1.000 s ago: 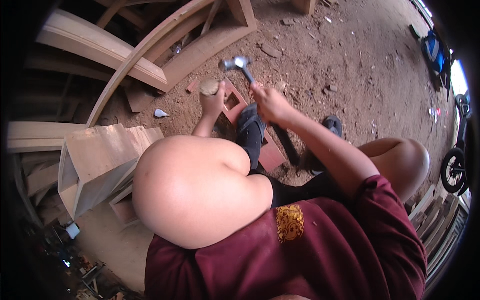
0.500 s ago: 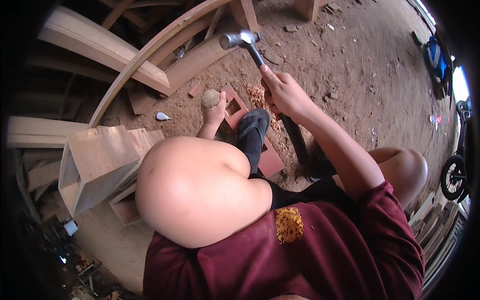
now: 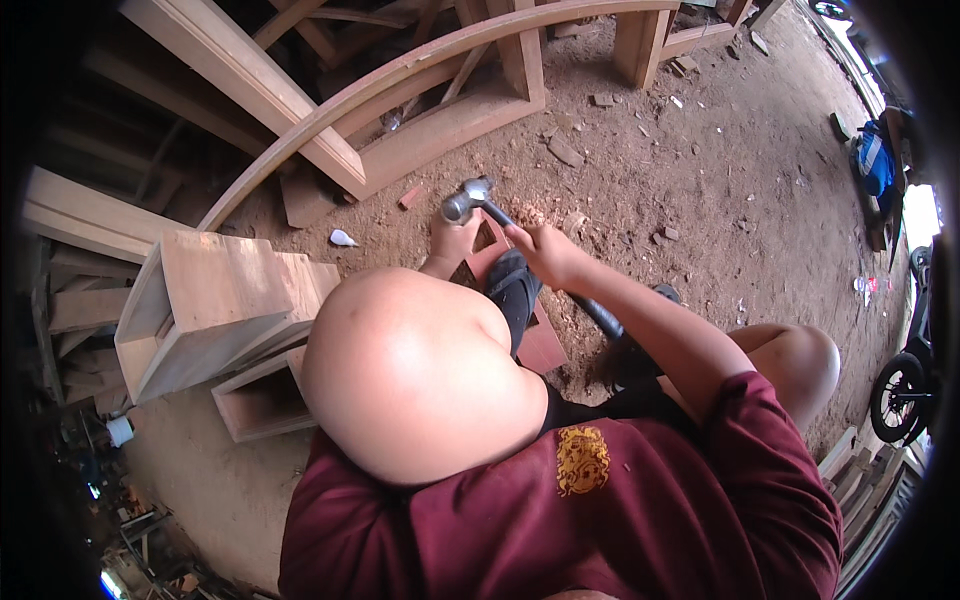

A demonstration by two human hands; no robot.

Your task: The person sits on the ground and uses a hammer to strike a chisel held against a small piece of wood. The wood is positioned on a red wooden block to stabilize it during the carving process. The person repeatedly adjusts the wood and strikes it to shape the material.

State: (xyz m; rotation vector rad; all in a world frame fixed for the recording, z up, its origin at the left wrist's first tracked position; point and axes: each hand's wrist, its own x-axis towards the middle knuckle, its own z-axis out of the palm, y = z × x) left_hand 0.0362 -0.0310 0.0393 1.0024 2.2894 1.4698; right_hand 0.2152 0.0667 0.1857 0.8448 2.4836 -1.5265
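My right hand (image 3: 545, 256) is closed around the dark handle of a hammer (image 3: 464, 203), whose metal head is down over my left hand (image 3: 453, 240). That left hand is closed round an upright tool with a round, tan wooden top, which the hammer head now hides. The tool's lower end is out of sight. Beneath the hands lies a reddish wooden piece (image 3: 543, 346) with rectangular openings cut in it. My sandalled foot (image 3: 512, 285) rests on this piece. Pale wood chips (image 3: 535, 216) are scattered on the ground beside it.
A curved wooden frame (image 3: 400, 72) spans the far left. Box-like wooden pieces (image 3: 225, 285) stand at my left. A small white bottle (image 3: 342, 238) and a reddish offcut (image 3: 411, 196) lie on the dirt. A wheeled bike (image 3: 897, 397) is at the far right.
My right hand has swung the hammer down and nearer, from raised beyond the left hand to over the tool's top. The view has also shifted a little.
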